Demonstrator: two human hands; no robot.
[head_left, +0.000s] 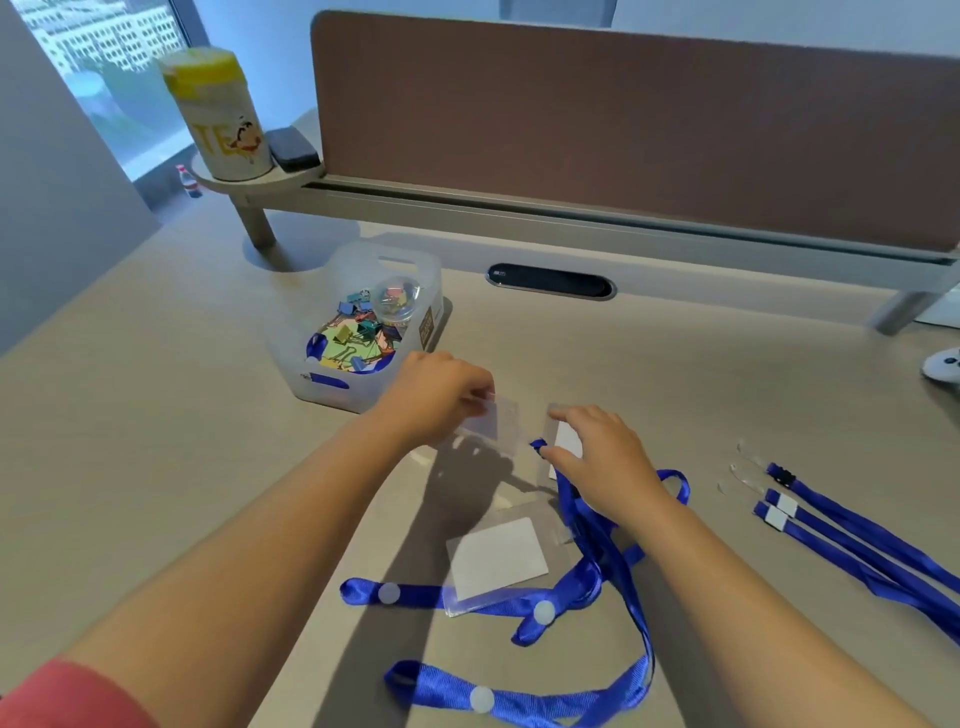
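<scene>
Attaching lanyards: the left hand (441, 396) pinches a clear badge holder (503, 423) just above the table (208, 415). The right hand (597, 457) covers a carded holder (565, 441) beside the blue lanyard (574, 501); I cannot tell whether its grip is closed. Next, thread the loop precisely.

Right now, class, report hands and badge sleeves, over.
Left hand pinches clear plastic badge sleeve. Right hand grips white-carded clear sleeve. Blue woven lanyards tangled nearby.

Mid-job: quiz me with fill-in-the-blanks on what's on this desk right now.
1. The badge holder nearest the bin is pinched by the ____ hand.
2. The lanyards are all ____.
3. The canister has a ____ lid.
4. The bin holds coloured binder ____.

Missing words: left, blue, yellow, clips.
</scene>
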